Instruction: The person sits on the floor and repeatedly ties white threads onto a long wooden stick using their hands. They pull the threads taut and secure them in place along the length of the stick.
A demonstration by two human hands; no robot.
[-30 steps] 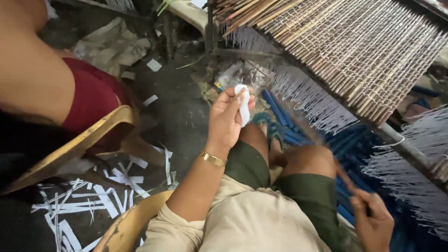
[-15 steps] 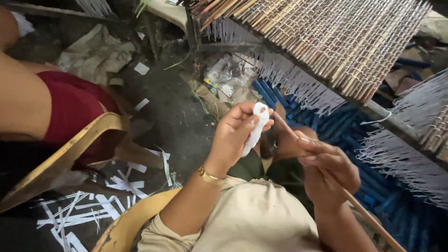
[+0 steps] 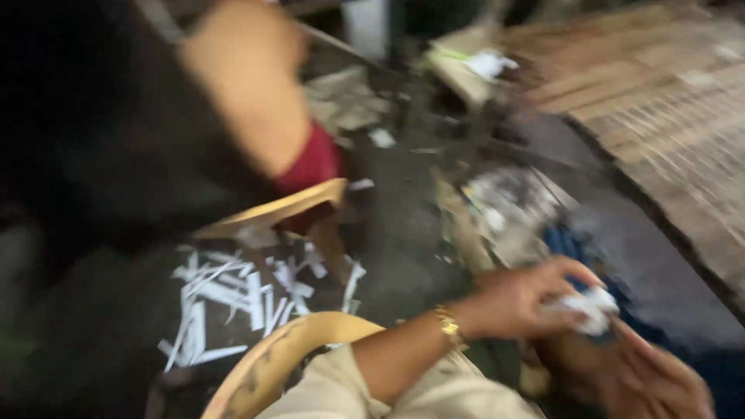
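The view has swung left and down since a moment ago and is now blurred. The left hand (image 3: 520, 299), which was raised, has dropped low and near, its grip pinching a crumpled white scrap (image 3: 588, 307) at the fingertips. The right hand (image 3: 628, 376) now lies just beneath the scrap, touching it; whether its grip is closed cannot be told. White paper strips (image 3: 233, 299) litter the floor at left.

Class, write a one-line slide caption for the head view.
Left hand and right hand meet around a crumpled white piece.
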